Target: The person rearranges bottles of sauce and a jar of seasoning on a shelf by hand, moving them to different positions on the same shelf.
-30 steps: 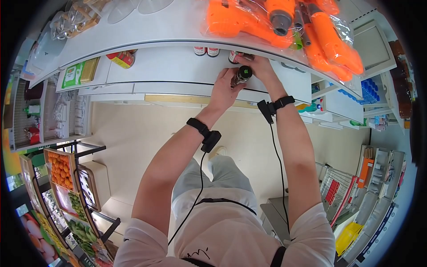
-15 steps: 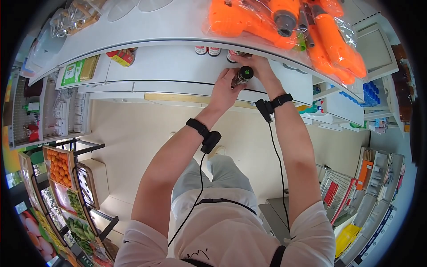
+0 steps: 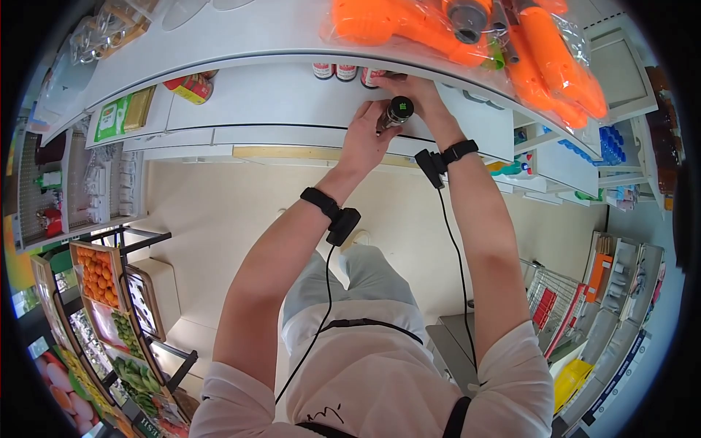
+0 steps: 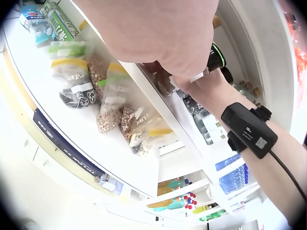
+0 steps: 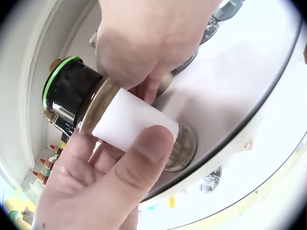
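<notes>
My left hand (image 3: 364,139) grips a glass spice jar (image 3: 399,109) with a black cap at the shelf's front edge. In the right wrist view the jar leans over, showing a green ring on its cap (image 5: 72,91), a white label (image 5: 132,120) and brownish contents. The left thumb (image 5: 151,143) presses along that label. Behind it, my right hand (image 3: 423,98) reaches under the upper shelf and holds a small jar (image 3: 371,77) with a red-and-white label; its far fingers are hidden. Two similar jars (image 3: 345,72) stand just left of it.
Orange plastic-wrapped toys (image 3: 438,33) lie on the upper shelf (image 3: 255,33), which overhangs both hands. A red-and-yellow packet (image 3: 191,89) and a green pack (image 3: 113,120) sit left along the lower shelf. Zip bags of dried goods (image 4: 115,96) lie on a lower level.
The red-and-white-labelled jar in my right hand has slid left, closer to the two others. The left hand keeps hold of the spice jar. The head view has tilted slightly.
</notes>
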